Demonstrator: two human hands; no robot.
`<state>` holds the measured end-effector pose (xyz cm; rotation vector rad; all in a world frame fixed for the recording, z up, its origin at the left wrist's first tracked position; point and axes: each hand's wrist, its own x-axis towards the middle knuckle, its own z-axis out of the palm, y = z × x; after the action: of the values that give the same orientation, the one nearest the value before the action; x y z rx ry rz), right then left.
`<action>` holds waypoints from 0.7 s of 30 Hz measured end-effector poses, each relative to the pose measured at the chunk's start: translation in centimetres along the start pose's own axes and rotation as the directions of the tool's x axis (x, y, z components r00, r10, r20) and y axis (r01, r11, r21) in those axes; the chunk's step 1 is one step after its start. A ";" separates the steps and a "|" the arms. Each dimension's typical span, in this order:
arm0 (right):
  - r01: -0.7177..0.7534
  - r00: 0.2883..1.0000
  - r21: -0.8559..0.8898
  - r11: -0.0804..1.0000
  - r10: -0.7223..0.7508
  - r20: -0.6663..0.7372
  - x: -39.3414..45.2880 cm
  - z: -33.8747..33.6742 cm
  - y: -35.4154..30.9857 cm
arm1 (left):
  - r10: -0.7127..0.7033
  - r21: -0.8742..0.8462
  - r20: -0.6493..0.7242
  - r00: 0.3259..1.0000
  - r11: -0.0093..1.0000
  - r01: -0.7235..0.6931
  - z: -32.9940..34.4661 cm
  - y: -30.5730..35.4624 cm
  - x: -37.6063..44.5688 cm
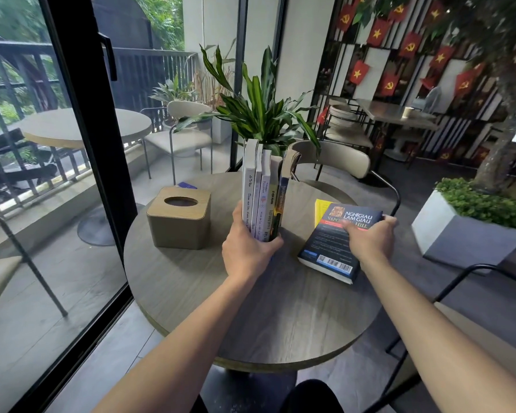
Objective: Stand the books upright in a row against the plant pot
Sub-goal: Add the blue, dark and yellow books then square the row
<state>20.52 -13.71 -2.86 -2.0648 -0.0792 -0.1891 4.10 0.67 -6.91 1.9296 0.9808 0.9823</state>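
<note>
Several books stand upright in a row at the middle of the round table, spines toward me, in front of the leafy plant. The pot itself is hidden behind them. My left hand clasps the row at its base, thumb on the left side and fingers on the right. A dark blue book lies flat at the right on top of a yellow book. My right hand grips the blue book's far right edge.
A wooden tissue box sits on the table's left. A beige chair stands behind the table. A glass door frame runs along the left. A white planter is at the right, and a black chair arm is near my right forearm.
</note>
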 end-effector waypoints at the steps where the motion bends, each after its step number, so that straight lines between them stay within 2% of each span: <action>1: 0.043 0.999 0.028 0.999 -0.043 -0.015 -0.2 -0.1 -0.4 | 0.001 0.001 -0.001 1.000 1.000 -0.001 0.0 0.0 0.0; 6: 0.300 0.951 0.169 0.939 -0.281 -0.125 -2.5 -0.3 -3.0 | 0.009 0.001 -0.002 1.000 1.000 -0.009 0.1 0.1 -0.1; 9: 0.391 0.918 0.160 0.906 -0.372 -0.136 -4.0 0.6 -3.8 | 0.003 0.006 -0.005 1.000 1.000 -0.003 0.3 0.1 -0.2; 13: 0.459 0.888 0.099 0.883 -0.455 -0.061 -5.3 2.3 -4.1 | -0.008 0.011 -0.007 1.000 1.000 0.008 0.4 0.2 -0.3; 21: 0.556 0.807 0.147 0.818 -0.573 0.141 -6.7 3.4 -5.5 | 0.056 0.039 0.006 0.998 0.998 -0.057 0.5 0.1 -0.5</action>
<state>13.49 -7.95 -0.84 -1.9008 -0.8120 -0.3558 4.34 0.05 -7.20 2.0014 0.9540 0.9962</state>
